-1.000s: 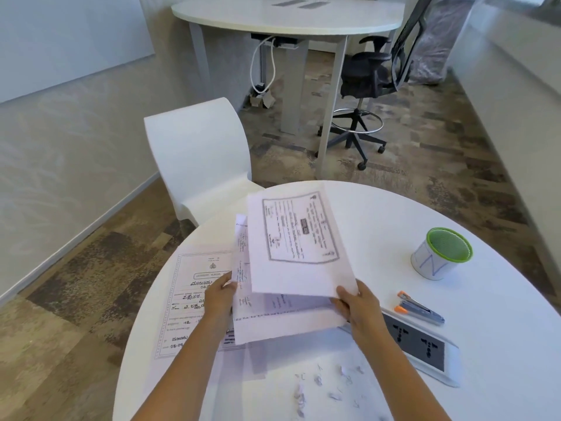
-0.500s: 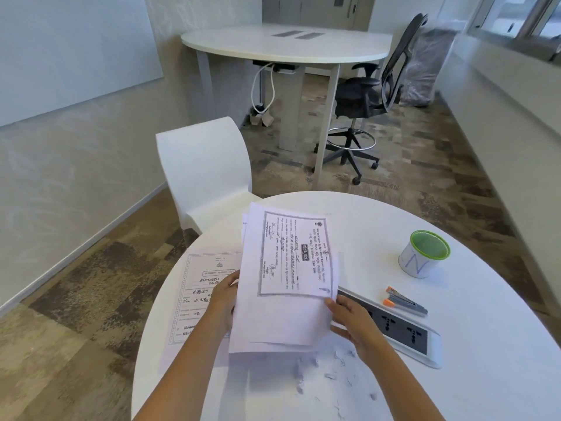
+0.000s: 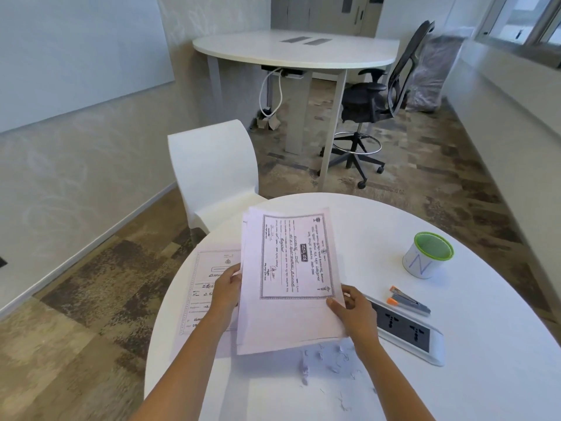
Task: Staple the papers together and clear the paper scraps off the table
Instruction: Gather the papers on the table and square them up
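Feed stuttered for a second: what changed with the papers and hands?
The fanned sheets have been drawn together into one squared stack of papers, gripped at its edges by the left hand and right hand. Nothing was let go. The stapler, paper scraps, cup and loose sheet stayed put.

Printed papers are held tilted over the counter; torn paper scraps are scattered just beneath; an orange-tipped stapler lies rightward.

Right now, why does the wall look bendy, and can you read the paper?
Head view: the wide lens bends the right wall; print on the papers is too blurry to read; they throw a soft shadow on the table by the paper scraps.
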`<state>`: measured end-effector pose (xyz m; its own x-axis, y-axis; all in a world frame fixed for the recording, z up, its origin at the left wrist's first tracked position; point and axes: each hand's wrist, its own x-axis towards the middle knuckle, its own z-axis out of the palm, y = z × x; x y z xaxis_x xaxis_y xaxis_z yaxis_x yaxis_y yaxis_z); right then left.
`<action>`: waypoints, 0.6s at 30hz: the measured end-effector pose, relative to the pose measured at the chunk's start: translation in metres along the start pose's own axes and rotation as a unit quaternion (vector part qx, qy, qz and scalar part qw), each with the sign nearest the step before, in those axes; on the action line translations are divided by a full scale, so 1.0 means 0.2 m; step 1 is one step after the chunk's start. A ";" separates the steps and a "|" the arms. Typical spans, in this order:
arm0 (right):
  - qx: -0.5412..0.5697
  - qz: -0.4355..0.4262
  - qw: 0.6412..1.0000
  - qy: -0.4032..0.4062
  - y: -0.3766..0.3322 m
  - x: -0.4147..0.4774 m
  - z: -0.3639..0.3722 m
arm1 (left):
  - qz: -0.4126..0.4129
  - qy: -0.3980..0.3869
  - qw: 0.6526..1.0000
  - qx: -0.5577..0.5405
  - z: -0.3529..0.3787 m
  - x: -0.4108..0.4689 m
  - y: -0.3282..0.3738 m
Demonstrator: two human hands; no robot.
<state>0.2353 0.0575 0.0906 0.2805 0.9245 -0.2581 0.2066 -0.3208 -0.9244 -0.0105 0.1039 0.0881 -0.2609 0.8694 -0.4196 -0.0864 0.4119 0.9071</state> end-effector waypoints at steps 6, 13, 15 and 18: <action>0.004 -0.010 1.000 -0.001 0.01 0.01 -0.04 | 0.017 -0.008 1.000 -0.009 -0.03 -0.01 -0.04; 0.093 0.009 0.996 0.003 0.04 0.04 -0.06 | -0.022 0.234 0.912 0.337 -0.21 0.01 -0.20; 0.117 0.010 0.993 -0.003 0.04 0.03 -0.07 | -0.070 0.235 0.896 0.370 -0.26 -0.01 -0.23; 0.138 0.011 0.990 -0.007 0.03 0.03 -0.07 | -0.109 0.227 0.897 0.364 -0.32 0.00 -0.25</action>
<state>0.2518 0.0575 0.0878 0.2693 0.9209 -0.2818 -0.0643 -0.2748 -0.9593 -0.0674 0.0652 0.0447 -0.6926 0.6140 -0.3787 0.4247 0.7714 0.4740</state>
